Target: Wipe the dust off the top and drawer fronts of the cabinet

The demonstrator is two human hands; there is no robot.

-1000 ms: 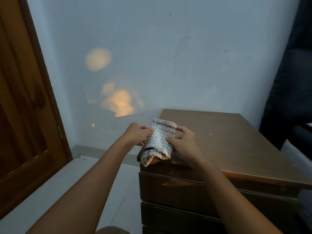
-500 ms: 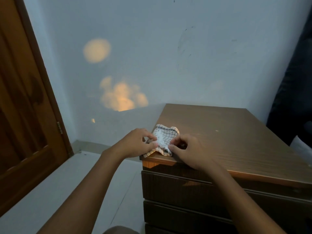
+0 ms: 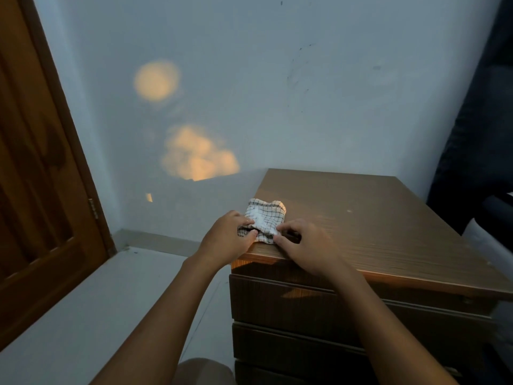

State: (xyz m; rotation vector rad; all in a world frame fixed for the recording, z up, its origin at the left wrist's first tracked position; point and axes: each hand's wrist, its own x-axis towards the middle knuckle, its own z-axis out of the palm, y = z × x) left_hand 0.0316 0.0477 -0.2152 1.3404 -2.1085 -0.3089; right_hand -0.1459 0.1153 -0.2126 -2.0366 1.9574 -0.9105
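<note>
A brown wooden cabinet (image 3: 374, 223) stands against the wall, its dusty top facing me and its dark drawer fronts (image 3: 291, 309) stacked below. A white checked cloth (image 3: 266, 218) lies bunched on the top's near left corner. My left hand (image 3: 226, 240) pinches the cloth's left near edge at the cabinet's corner. My right hand (image 3: 305, 245) pinches the cloth's right near edge, its palm lying over the front edge of the top.
A brown wooden door (image 3: 36, 190) fills the left side. The pale wall (image 3: 277, 79) behind carries orange light patches. Pale floor (image 3: 97, 309) lies left of the cabinet. Dark fabric (image 3: 480, 134) hangs at the right, with something white (image 3: 488, 243) below it.
The cloth came down from being held up in both hands onto the cabinet's top corner, where it now lies flatter. Both hands stay on its near edge.
</note>
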